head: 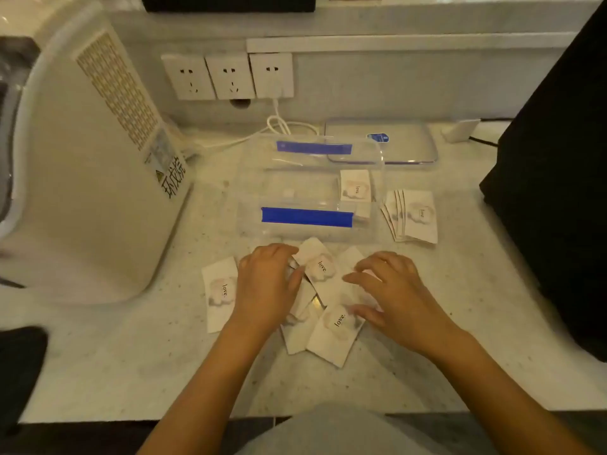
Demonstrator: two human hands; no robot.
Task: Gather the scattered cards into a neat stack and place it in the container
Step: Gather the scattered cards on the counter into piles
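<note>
Several white cards printed "love." lie in a loose overlapping pile (pixel 328 310) on the counter in front of me. My left hand (pixel 266 284) rests palm-down on the pile's left side, its fingers touching the cards. My right hand (pixel 387 293) lies on the right side with fingers spread over the cards. One card (pixel 219 290) lies apart to the left. A fanned group of cards (pixel 417 215) sits to the right of the clear plastic container (pixel 249 192). One card (pixel 356 185) shows in the container's right end.
The container's clear lid (pixel 404 149) lies behind it. A large white appliance (pixel 88 178) stands at the left. Wall sockets (pixel 230 77) and a white cable (pixel 279 126) are at the back. A black object (pixel 558 192) fills the right side. The counter's front edge runs near my body.
</note>
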